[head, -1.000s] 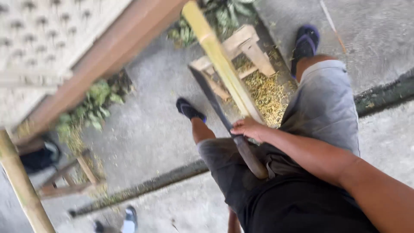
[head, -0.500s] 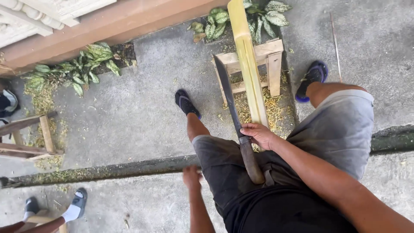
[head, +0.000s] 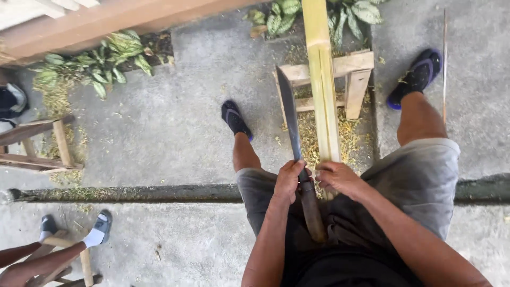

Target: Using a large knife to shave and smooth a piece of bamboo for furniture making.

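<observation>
The left hand (head: 289,180) is clenched around the machete (head: 295,154); the right hand (head: 337,178) grasps the bamboo pole (head: 324,90) resting on the wooden stool (head: 357,79).

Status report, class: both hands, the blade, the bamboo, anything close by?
Left hand grips long dark machete. Right hand holds pale split bamboo pole. Wooden stool beneath.

Person seated over a bamboo pole (head: 324,101), both hands at a machete (head: 295,138)
Left hand (head: 289,180) grips the handle; right hand (head: 340,178) holds the pole, which rests on a wooden stand (head: 357,79); shavings litter the concrete.
</observation>
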